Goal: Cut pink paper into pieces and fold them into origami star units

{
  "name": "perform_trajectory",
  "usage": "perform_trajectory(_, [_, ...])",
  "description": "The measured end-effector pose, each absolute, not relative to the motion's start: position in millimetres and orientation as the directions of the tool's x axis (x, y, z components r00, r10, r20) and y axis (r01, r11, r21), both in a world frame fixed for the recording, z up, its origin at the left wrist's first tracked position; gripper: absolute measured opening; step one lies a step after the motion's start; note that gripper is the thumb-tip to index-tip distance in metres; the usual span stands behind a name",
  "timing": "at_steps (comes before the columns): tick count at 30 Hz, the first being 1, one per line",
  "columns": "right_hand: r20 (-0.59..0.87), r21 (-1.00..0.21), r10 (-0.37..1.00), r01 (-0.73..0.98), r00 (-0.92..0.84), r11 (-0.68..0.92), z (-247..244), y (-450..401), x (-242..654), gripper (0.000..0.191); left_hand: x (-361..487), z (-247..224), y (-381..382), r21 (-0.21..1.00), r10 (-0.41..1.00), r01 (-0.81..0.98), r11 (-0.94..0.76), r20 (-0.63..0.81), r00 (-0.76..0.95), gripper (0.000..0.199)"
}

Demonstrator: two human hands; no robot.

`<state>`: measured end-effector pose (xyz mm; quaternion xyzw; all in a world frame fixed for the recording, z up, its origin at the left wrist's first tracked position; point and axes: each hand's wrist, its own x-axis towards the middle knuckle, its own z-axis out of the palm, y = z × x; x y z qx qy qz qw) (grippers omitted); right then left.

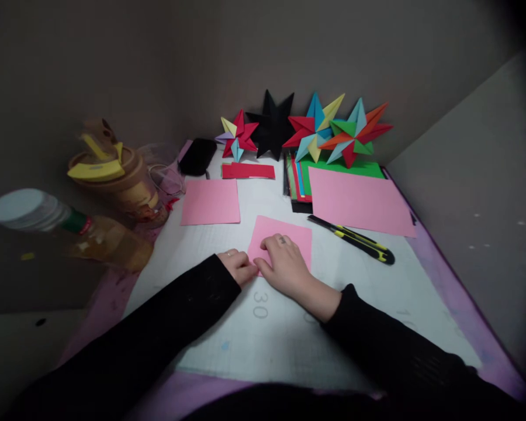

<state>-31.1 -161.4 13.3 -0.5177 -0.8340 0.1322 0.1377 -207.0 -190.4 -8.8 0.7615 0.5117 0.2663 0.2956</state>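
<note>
Paper square (301, 241) lay on the white mat (386, 280), under your right hand (284, 263).
Your left hand (239, 266) curled at its near-left corner; whether it pinched the edge, I cannot tell. Your right rested half-open, thumb apart from the fingers, gripping nothing visible. The sheet looked light, thin and easily creased, probably best taken softly by its edges.

From above the near side of the numbered cutting mat (289, 345), one head-worn camera is looking forward and down at close range, taking in the mat's full width, the pink paper square (272, 225) on it and the grey wall (245, 52) rising behind it.
</note>
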Motion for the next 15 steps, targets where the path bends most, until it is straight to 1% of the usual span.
perform_trajectory(3, [0.112,-0.396,0.901,0.813,-0.418,0.427,12.9,-161.0,-30.9,0.018,-193.0,-24.4,-204.2,0.579,0.876,0.661,-0.477,0.255,0.408,0.027])
perform_trajectory(6, [0.093,-0.483,0.891,0.762,-0.445,0.431,15.2,-153.6,-24.6,0.018,-185.5,-36.4,-213.9,0.475,0.88,0.741,-0.474,0.28,0.384,0.027])
perform_trajectory(8, [0.057,-0.529,0.868,0.722,-0.494,0.445,18.7,-147.0,-14.4,0.018,-183.7,-36.1,-217.4,0.343,0.851,0.787,-0.513,0.318,0.417,0.027])
perform_trajectory(11, [0.009,-0.565,0.837,0.688,-0.547,0.455,24.9,-140.9,9.7,0.018,-182.9,-24.3,-218.8,0.122,0.746,0.776,-0.619,0.4,0.533,0.03])
perform_trajectory(13, [-0.001,-0.576,0.84,0.687,-0.542,0.443,27.3,-141.5,27.6,0.016,-182.8,-15.4,-216.9,0.05,0.704,0.759,-0.649,0.417,0.574,0.032])
perform_trajectory(15, [0.002,-0.579,0.855,0.696,-0.518,0.423,27.4,-144.6,42.5,0.015,-182.0,-11.0,-212.8,0.038,0.696,0.751,-0.659,0.408,0.59,0.031])
